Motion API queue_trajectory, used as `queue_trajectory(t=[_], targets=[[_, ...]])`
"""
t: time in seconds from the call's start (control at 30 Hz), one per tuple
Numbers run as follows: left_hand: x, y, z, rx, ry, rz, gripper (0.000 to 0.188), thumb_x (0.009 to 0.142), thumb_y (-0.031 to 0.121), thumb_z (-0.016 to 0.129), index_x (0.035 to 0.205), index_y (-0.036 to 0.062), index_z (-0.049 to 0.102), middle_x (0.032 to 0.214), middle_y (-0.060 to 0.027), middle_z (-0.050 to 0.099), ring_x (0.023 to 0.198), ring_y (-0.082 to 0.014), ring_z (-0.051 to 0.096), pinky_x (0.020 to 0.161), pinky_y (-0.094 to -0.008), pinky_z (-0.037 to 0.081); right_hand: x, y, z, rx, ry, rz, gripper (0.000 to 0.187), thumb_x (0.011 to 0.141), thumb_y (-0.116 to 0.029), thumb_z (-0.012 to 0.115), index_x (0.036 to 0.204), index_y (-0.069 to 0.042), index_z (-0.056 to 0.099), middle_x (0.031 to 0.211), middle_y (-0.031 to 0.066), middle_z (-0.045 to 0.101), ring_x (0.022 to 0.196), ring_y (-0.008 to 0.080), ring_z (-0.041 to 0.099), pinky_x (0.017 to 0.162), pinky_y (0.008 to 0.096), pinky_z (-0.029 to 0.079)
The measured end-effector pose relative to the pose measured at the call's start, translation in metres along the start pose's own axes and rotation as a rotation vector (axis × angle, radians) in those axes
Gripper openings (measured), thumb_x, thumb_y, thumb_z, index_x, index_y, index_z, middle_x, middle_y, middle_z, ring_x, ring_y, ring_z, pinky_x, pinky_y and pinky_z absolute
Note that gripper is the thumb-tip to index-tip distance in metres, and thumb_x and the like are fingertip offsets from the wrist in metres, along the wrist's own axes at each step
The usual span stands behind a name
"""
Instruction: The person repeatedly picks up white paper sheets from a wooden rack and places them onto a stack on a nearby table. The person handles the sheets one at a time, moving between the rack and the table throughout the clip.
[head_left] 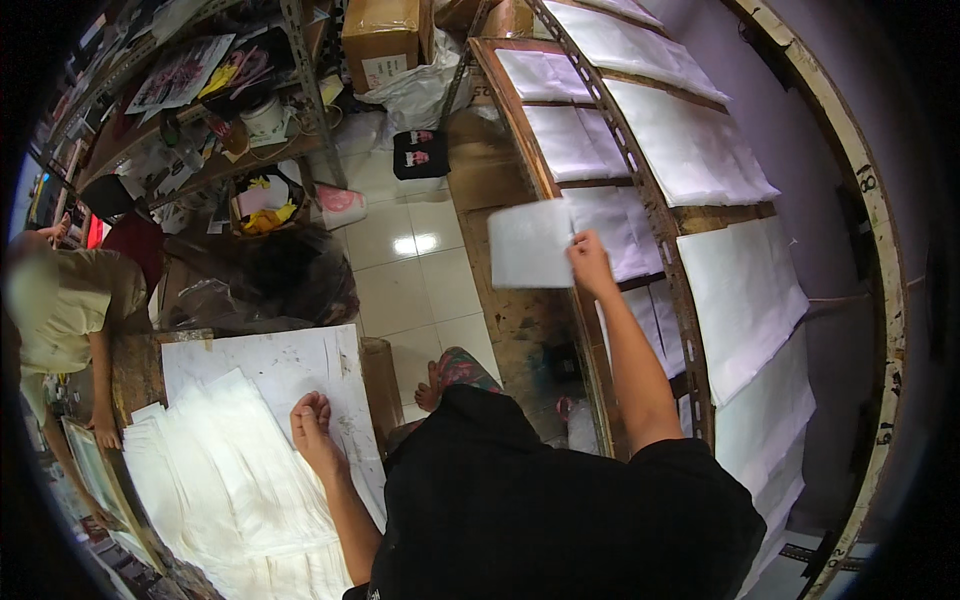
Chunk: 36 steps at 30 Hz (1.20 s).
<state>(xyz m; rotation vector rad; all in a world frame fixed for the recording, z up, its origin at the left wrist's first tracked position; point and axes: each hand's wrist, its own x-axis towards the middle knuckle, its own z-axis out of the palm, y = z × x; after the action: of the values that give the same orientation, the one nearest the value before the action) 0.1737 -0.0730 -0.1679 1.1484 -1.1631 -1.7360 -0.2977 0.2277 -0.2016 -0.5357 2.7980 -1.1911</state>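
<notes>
My right hand [592,262] grips a thin white sheet [530,245] by its right edge, in front of a slanted wooden rack. The sheet hangs in the air, a little blurred. Similar white sheets [570,142] lie in rows on the rack's shelves. My left hand [313,425] is curled closed above a white board [318,362], with nothing visible in it. Just left of that hand, a wide pile of overlapping thin white sheets [235,470] covers much of the board.
A second rack section with larger white sheets [690,140] runs along the right wall. At the left, a person [75,310] in a light shirt works by a frame. Metal shelving [300,90], a cardboard box [385,40] and a black printed item [420,155] are farther back.
</notes>
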Motion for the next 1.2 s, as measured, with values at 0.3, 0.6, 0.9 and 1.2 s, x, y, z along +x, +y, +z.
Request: queue_trajectory(t=[0.3, 0.6, 0.9, 1.2], targets=[[0.002, -0.005, 0.0, 0.135, -0.038, 0.049, 0.026, 0.104, 0.021, 0.048, 0.114, 0.0, 0.059, 0.112, -0.0109, 0.064, 0.103, -0.019, 0.061, 0.093, -0.0319, 0.048, 0.014, 0.088, -0.049, 0.491, 0.489, 0.639, 0.03, 0.086, -0.014, 0.064, 0.107, -0.006, 0.045, 0.084, 0.0093, 0.061, 0.056, 0.0158, 0.057, 0.042, 0.0271, 0.037], [0.003, -0.002, 0.001, 0.129, -0.036, 0.044, 0.024, 0.103, 0.019, 0.049, 0.112, -0.0009, 0.06, 0.11, -0.0101, 0.065, 0.099, -0.0171, 0.062, 0.09, -0.0296, 0.049, -0.007, 0.133, -0.033, 0.481, 0.666, 0.837, 0.013, 0.085, -0.006, 0.062, 0.093, -0.004, 0.052, 0.071, 0.0108, 0.065, 0.047, 0.0133, 0.055, 0.039, 0.0231, 0.042], [0.003, -0.006, -0.004, 0.149, -0.053, 0.054, 0.025, 0.103, 0.022, 0.05, 0.113, 0.0005, 0.059, 0.111, -0.0102, 0.064, 0.101, -0.018, 0.062, 0.092, -0.0301, 0.049, -0.001, 0.14, -0.035, 0.515, 0.531, 0.846, 0.025, 0.084, -0.002, 0.057, 0.104, -0.004, 0.042, 0.079, 0.0153, 0.066, 0.055, 0.0183, 0.062, 0.044, 0.0274, 0.049], [0.003, -0.005, 0.0, 0.144, -0.03, 0.065, 0.024, 0.102, 0.018, 0.051, 0.11, -0.0015, 0.062, 0.105, -0.0095, 0.065, 0.095, -0.0165, 0.063, 0.088, -0.0289, 0.05, -0.002, 0.153, -0.032, 0.141, 0.556, 0.922, 0.033, 0.081, -0.015, 0.062, 0.107, 0.0, 0.049, 0.096, 0.0191, 0.063, 0.086, 0.0332, 0.063, 0.077, 0.041, 0.051]])
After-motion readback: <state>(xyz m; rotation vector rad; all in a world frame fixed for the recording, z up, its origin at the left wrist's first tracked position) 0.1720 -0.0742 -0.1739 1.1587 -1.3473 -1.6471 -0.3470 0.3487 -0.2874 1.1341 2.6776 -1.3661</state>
